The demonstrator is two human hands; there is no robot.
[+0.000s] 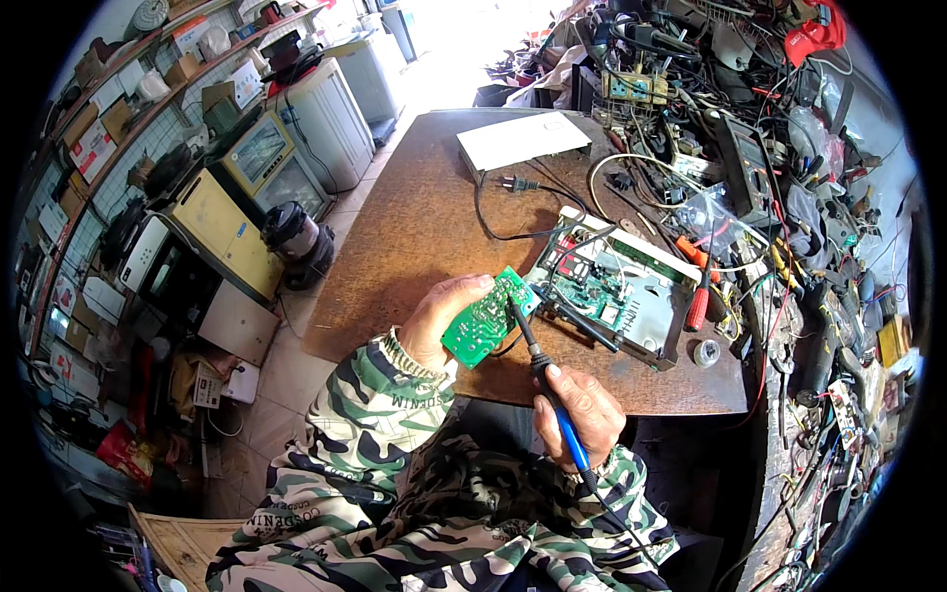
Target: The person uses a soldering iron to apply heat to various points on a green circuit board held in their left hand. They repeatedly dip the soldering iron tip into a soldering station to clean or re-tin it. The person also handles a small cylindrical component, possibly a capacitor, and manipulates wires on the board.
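Note:
My left hand [439, 318] grips a green circuit board [480, 326] by its left side, solder side up and tilted over the table's near edge. In my right hand [584, 414] is a blue-handled soldering iron [565, 426], held like a pen. Its dark tip reaches the upper right part of the board; whether it touches cannot be made out. A cord trails from the iron's lower end over my right sleeve. Just beyond the board lies an opened metal device case [646, 321] with another green board [592, 291] inside. A dark cable runs beside this case.
The brown wooden table [395, 217] carries a white cover panel [523, 141], a black plug [518, 184] with its cord, and a small round container [706, 352]. Red-handled [697, 308] and orange-handled [691, 251] screwdrivers lie right of the case. Tangled cables and parts crowd the right side.

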